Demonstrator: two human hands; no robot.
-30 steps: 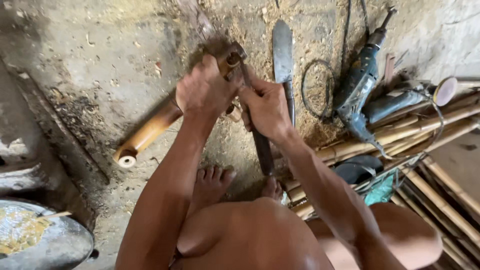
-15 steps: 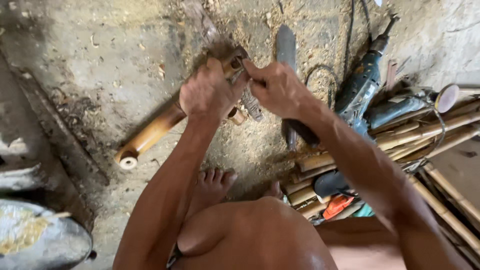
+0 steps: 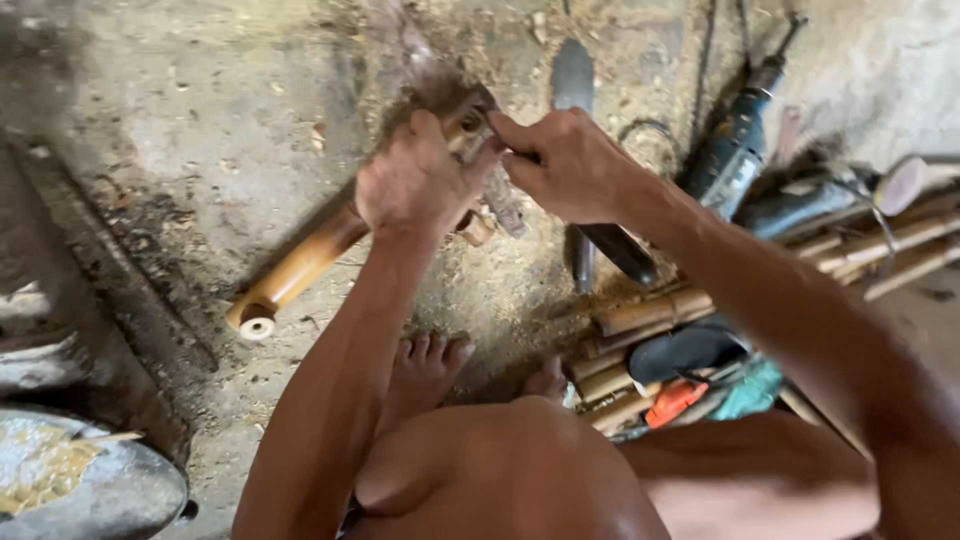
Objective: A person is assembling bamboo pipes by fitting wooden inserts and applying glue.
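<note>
Gripping the bamboo pole (image 3: 300, 265) near its upper end, my left hand (image 3: 410, 185) is wrapped fully around it — the pole slants across the concrete floor (image 3: 180, 120) from its cut end at lower left up toward the middle. Just right of it, my right hand (image 3: 570, 165) is closed on a dark-handled blade (image 3: 615, 250) whose edge I cannot make out. With both hands nearly touching, a slip could bring the blade onto my left fingers, or down to my bare foot (image 3: 425, 365) below. Further right lie a machete (image 3: 572, 80), a power drill (image 3: 735, 150) and stacked bamboo sticks (image 3: 640, 315) — easy to knock.
</note>
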